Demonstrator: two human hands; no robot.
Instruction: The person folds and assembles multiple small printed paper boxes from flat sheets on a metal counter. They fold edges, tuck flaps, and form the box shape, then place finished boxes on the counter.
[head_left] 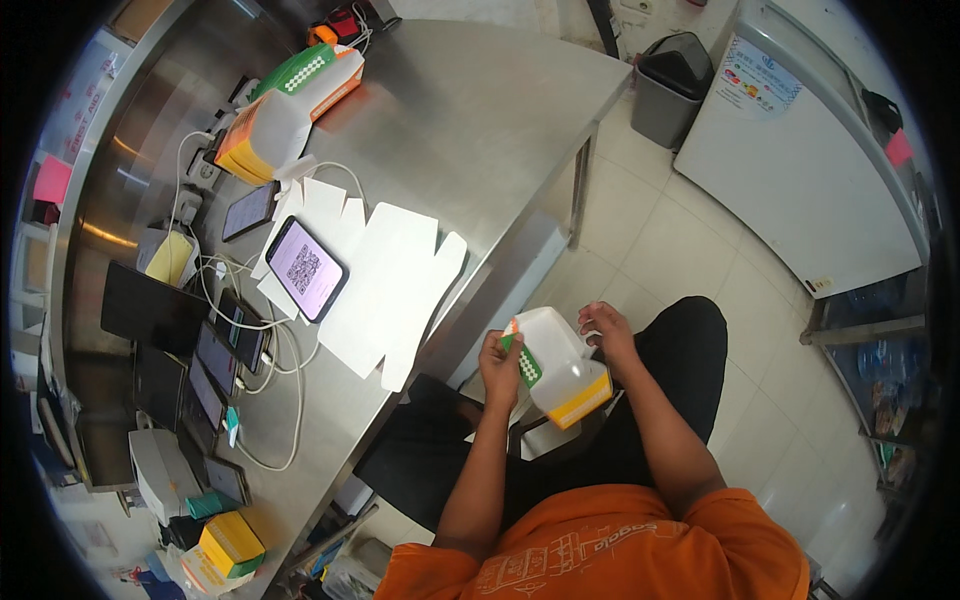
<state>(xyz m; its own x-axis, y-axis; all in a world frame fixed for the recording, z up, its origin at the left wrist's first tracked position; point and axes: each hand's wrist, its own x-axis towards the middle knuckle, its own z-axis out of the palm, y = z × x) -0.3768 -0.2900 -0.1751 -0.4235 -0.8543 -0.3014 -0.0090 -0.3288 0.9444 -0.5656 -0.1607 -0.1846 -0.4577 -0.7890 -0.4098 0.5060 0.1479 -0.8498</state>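
Between hands, carton diagonal, yellow bodyward

Steel table, pale tiled floor, white chest freezer

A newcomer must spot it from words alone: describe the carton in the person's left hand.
From the metal table, go right to the dark trousers. Over them, the left hand holds an open carton, white with green and yellow panels. Unlike the similar cartons on the table, it is held.
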